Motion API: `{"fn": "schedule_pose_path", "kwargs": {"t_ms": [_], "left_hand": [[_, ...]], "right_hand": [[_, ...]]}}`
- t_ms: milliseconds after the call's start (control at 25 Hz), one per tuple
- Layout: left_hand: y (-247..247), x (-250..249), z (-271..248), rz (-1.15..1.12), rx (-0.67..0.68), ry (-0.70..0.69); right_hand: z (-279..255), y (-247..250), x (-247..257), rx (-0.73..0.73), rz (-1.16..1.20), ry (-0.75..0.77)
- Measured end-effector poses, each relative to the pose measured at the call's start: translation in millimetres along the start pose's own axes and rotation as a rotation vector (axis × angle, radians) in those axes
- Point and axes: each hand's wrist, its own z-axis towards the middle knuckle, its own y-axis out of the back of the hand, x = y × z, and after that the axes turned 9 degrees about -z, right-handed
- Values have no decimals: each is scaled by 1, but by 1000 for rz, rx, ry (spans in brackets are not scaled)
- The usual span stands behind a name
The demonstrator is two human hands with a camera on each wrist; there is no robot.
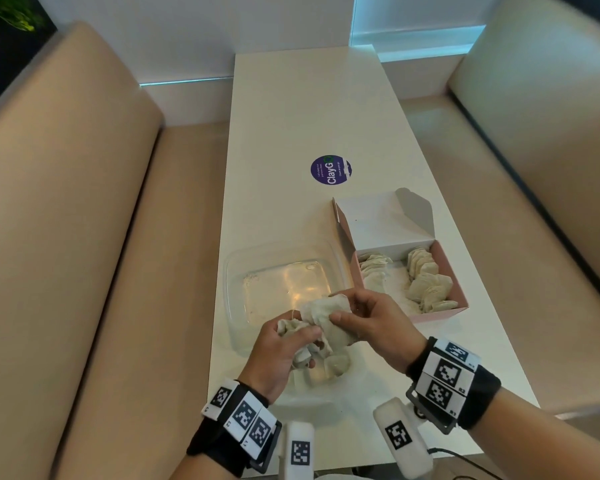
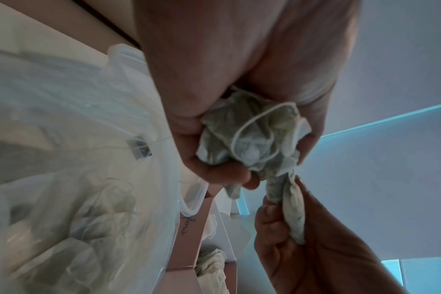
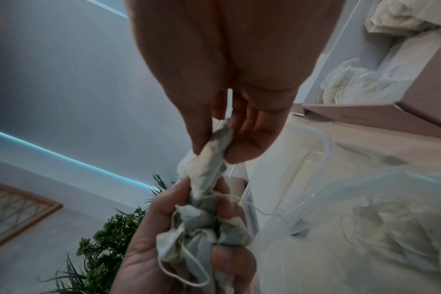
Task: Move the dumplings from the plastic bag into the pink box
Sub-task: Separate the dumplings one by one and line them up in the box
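My left hand grips a crumpled bunch of pale dumplings with white strings just above the clear plastic bag. My right hand pinches one dumpling at the bunch's right end, thumb against fingers. This dumpling still touches the bunch. More dumplings lie inside the bag. The pink box stands open to the right, with rows of dumplings along its left and right sides.
A clear plastic container lies on the white table beyond my hands, left of the box. The box's lid stands up at the back. A round purple sticker is farther off. Beige benches flank the table.
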Motion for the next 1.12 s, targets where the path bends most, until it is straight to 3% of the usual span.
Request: {"fn": "schedule_pose_path", "kwargs": {"t_ms": [200,280,400,520,640,880,1120], "left_hand": [[5,2,-1,-75,-78,-31],[5,2,-2,-75,-112,-47],[-2,2,-4,-27,-75,-36],[-10,3,-6,13,-21,-8],[-12,3,-8,18,-20,-7],[-8,-1,-11,-293,-115,117],[-5,1,-9,-377,-149,146]], "right_hand": [[-4,13,-2,-86,87,-36],[-7,18,-5,-1,139,-49],[-8,11,-10,105,171,-37],[-3,0,-15,5,170,-99],[-4,-4,-14,29,115,-120],[-8,20,8,-44,361,-9],[-13,22,-3,161,85,8]]}}
